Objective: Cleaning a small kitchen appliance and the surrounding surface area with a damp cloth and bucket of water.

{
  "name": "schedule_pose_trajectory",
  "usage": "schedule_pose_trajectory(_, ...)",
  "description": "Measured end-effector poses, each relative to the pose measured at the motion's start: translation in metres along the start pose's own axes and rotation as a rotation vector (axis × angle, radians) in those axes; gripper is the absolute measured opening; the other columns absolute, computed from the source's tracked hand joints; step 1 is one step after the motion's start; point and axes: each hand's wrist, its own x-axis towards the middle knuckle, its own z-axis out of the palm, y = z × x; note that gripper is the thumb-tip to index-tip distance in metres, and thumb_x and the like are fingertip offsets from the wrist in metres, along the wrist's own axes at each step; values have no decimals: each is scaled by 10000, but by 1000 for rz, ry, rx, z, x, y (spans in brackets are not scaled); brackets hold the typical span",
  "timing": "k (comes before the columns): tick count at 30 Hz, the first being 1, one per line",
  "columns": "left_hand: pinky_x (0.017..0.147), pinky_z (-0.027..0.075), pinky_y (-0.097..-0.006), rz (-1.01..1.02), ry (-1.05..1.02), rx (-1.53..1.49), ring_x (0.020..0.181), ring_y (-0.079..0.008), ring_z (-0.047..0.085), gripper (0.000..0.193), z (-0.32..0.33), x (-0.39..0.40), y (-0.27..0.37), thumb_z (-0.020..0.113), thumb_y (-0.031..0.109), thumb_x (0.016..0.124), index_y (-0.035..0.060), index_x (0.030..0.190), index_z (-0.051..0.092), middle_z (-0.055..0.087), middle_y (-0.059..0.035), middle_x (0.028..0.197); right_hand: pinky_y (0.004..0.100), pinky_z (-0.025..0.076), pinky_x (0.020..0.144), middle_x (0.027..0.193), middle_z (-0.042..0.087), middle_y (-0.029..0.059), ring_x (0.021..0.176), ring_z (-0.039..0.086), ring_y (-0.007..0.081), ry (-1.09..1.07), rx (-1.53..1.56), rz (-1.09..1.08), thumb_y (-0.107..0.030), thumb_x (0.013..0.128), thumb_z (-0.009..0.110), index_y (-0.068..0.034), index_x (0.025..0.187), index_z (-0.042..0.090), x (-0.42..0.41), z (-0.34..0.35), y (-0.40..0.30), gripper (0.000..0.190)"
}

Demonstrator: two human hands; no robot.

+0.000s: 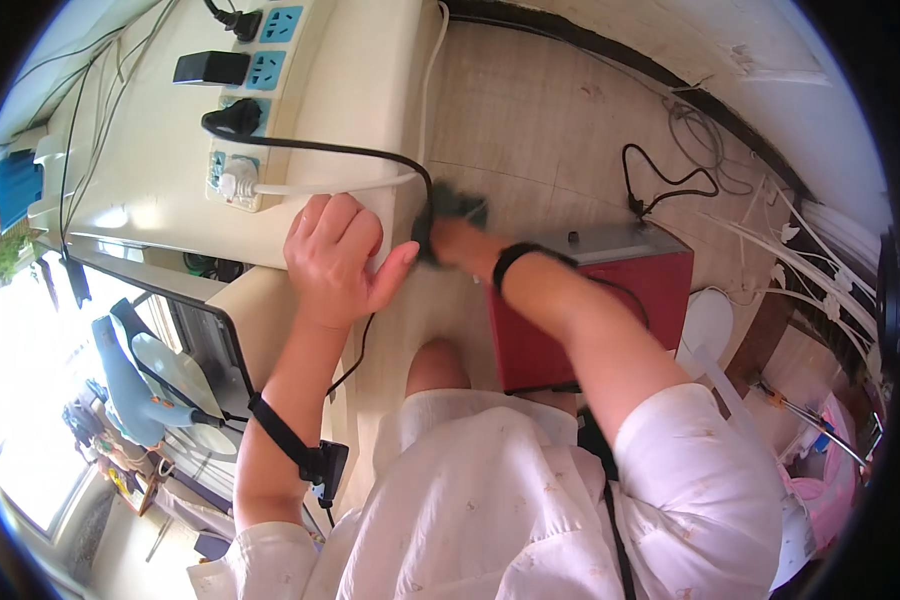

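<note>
My left hand (335,255) rests at the edge of a cream-coloured surface (345,82), fingers curled and thumb out to the side, with nothing visible in it. Just past that edge, my right hand (457,241) is blurred by motion and grips a dark green cloth (461,206), whose outline is smeared. A black cord (345,148) runs from a black plug (232,118) over the edge and crosses in front of the cloth. The plug sits in a power strip (277,86) with blue sockets, beside a white plug (238,180).
A red box (540,345) with a grey top stands under my right forearm. A black cable (671,180) and a coiled grey cable (697,135) lie on the floor. To the left are a light-blue hair dryer (131,382) and hanging wires. A white rack (802,255) stands far right.
</note>
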Motion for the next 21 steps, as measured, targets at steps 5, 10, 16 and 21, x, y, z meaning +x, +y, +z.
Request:
schedule_pose_trajectory(5, 534, 355, -393, 36, 34, -11, 613, -302, 453, 319, 0, 0, 1, 695, 224, 730, 69, 602, 448, 417, -86, 648, 432, 528, 770, 997, 676, 244, 902, 669, 369, -582, 119, -33, -31, 735, 602, 15, 938, 724, 15, -4, -88, 241)
schedule_pose_trajectory(10, 549, 397, -401, 51, 15, 46, 632, -293, 484, 293, -6, -4, -2, 726, 216, 700, 76, 621, 481, 457, -87, 671, 414, 508, 857, 1119, 664, 153, 1016, 638, 324, -523, -1, -66, -118, 815, 558, -69, 1056, 684, -68, -133, -133, 276)
schedule_pose_trajectory(16, 664, 429, -411, 24, 170, 0, 737, -328, 525, 150, 1, -52, 29, 683, 134, 773, 49, 770, 559, 538, -114, 761, 339, 449, 953, 1195, 625, 125, 1115, 577, 205, 629, 743, 466, -221, 953, 549, -36, 1241, 563, -278, -203, -28, 343)
schedule_pose_trajectory(21, 906, 429, -399, -698, 23, -548, 1063, -311, 530, 481, 60, -216, 141, 630, 247, 872, -6, 1256, 490, 538, -169, 1198, 475, 438, 955, 1457, 399, 129, 1341, 374, 252, 886, 867, 1111, -485, 893, 602, -158, 1421, 408, -459, -112, 66, 650)
